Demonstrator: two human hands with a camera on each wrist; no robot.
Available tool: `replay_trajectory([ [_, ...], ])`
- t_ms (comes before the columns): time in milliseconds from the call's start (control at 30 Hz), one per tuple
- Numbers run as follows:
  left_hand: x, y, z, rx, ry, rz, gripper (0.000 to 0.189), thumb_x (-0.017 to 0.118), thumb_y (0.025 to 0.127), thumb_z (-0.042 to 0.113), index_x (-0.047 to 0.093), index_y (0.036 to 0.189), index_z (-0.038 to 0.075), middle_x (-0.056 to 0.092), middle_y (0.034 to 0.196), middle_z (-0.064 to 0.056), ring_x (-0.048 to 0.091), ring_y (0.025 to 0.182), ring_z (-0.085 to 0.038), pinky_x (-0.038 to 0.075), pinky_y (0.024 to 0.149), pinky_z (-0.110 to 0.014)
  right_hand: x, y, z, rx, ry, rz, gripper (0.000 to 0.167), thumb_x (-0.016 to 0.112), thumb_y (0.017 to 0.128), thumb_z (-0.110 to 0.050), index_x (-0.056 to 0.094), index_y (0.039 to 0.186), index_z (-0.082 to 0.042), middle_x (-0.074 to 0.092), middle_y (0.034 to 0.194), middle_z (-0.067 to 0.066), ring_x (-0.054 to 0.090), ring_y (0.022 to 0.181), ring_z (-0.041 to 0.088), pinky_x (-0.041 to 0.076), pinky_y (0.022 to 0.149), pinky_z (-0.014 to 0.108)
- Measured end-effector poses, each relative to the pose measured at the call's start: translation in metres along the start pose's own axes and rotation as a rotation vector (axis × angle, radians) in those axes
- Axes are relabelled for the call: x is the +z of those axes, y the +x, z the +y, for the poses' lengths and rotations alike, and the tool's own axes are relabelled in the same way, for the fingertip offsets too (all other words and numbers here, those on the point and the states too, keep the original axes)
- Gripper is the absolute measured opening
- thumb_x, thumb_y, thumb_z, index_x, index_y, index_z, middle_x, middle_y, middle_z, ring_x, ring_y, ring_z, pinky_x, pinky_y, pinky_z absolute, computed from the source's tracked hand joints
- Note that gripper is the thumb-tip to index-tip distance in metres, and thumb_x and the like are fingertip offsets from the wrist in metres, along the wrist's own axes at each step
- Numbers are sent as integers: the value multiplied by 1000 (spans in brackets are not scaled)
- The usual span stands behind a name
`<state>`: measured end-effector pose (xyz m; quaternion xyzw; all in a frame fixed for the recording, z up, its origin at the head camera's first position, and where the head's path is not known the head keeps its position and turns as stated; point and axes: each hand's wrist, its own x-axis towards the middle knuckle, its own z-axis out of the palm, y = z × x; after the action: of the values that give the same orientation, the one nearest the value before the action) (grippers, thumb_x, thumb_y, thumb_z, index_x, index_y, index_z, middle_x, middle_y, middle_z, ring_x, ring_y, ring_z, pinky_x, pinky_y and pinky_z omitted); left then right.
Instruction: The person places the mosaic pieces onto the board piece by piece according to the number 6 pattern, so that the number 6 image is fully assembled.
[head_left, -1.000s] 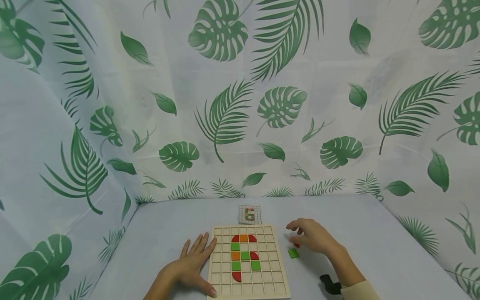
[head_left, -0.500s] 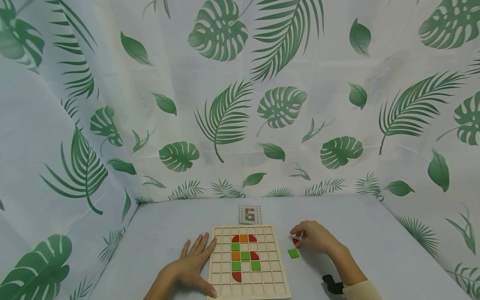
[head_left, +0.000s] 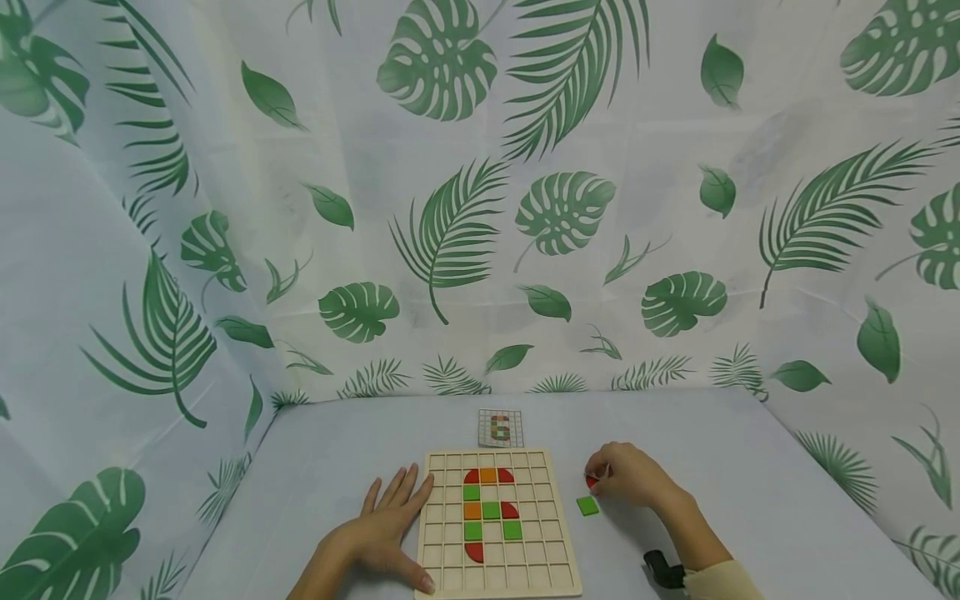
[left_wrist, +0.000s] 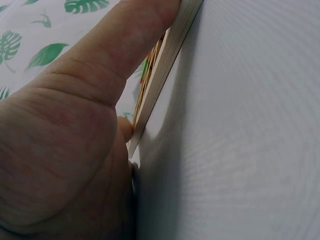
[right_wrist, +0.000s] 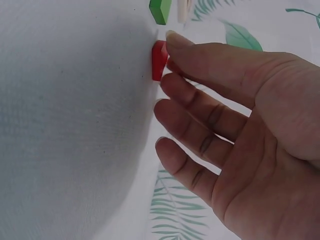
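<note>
A wooden grid board (head_left: 543, 533) lies on the table, with red quarter-circle tiles (head_left: 474, 552), green squares (head_left: 491, 510) and orange squares (head_left: 488, 475) set in its cells. My left hand (head_left: 375, 533) rests spread along the board's left edge, thumb on the near corner. To the right of the board, my right hand (head_left: 630, 477) pinches a loose red quarter-circle tile (right_wrist: 158, 61) between thumb and index finger, down at the table surface. The other fingers of that hand (right_wrist: 240, 125) are loosely bent. A loose green square tile (head_left: 588, 506) lies just nearer than the red one.
Behind the board lies a small card (head_left: 500, 428) printed with a grid and a coloured figure like a 6. A black object (head_left: 663, 571) sits beside the right wrist. Leaf-printed cloth (head_left: 480, 250) stands around the pale table (head_left: 345, 442).
My right hand has shifted slightly right and its thumb and index finger have closed onto the red quarter-circle tile. The left hand and the board have stayed put.
</note>
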<state>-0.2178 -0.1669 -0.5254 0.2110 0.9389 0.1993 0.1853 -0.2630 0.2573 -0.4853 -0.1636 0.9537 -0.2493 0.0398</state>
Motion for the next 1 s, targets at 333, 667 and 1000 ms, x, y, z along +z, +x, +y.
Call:
replay_trajectory([
  [333, -2, -1, 3, -7, -21, 2, 144, 86, 59, 78, 13, 169, 20, -1, 176, -16, -5, 163, -40, -7, 125, -71, 5, 0, -1, 58, -34, 2, 20, 89, 76, -4, 73, 83, -13, 64, 79, -4, 55, 72, 14, 49, 63, 32],
  [667, -2, -1, 4, -13, -29, -4, 144, 86, 59, 78, 13, 169, 20, -1, 176, -16, -5, 163, -40, -7, 125, -71, 8, 2, 2, 56, -20, 6, 28, 87, 76, 1, 64, 81, -15, 59, 73, -5, 52, 68, 14, 44, 59, 29],
  [1000, -2, -2, 4, -10, -27, 5, 144, 86, 59, 78, 14, 169, 19, -1, 176, -16, -4, 163, -40, -7, 125, -71, 6, 6, -3, -13, -4, 101, 25, 74, 84, 8, 66, 82, -16, 66, 81, -7, 55, 73, 12, 47, 62, 27],
])
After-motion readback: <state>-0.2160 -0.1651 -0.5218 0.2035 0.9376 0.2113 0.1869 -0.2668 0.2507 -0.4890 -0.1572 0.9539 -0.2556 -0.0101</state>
